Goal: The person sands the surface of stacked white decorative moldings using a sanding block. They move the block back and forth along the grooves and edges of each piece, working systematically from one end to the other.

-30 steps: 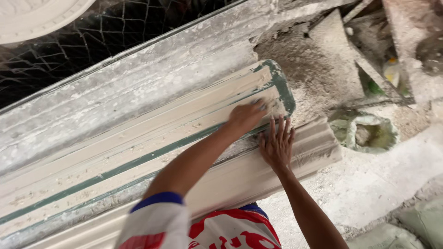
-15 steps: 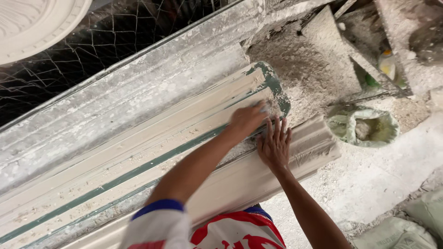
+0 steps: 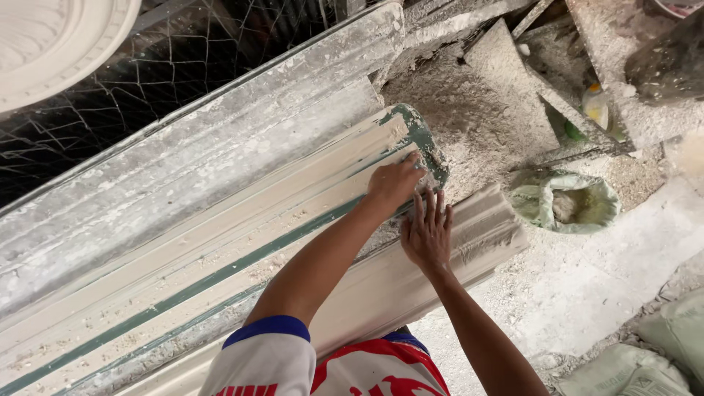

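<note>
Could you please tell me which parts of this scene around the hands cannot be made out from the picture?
Head view only:
- Left hand: fingertips curl over the green-edged mould end; whatever they press is hidden.
- Right hand: palm lies flat, covering the surface beneath.
- White moulding: near length hidden by the arms and shirt.
- Open sack: contents too small to identify.

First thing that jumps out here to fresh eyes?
Two bare hands at frame centre: the left hand presses the green-edged end of a long plaster-coated moulding form, the right hand lies flat beside it on a white cornice piece. An open green sack sits right, wire mesh upper left.
</note>
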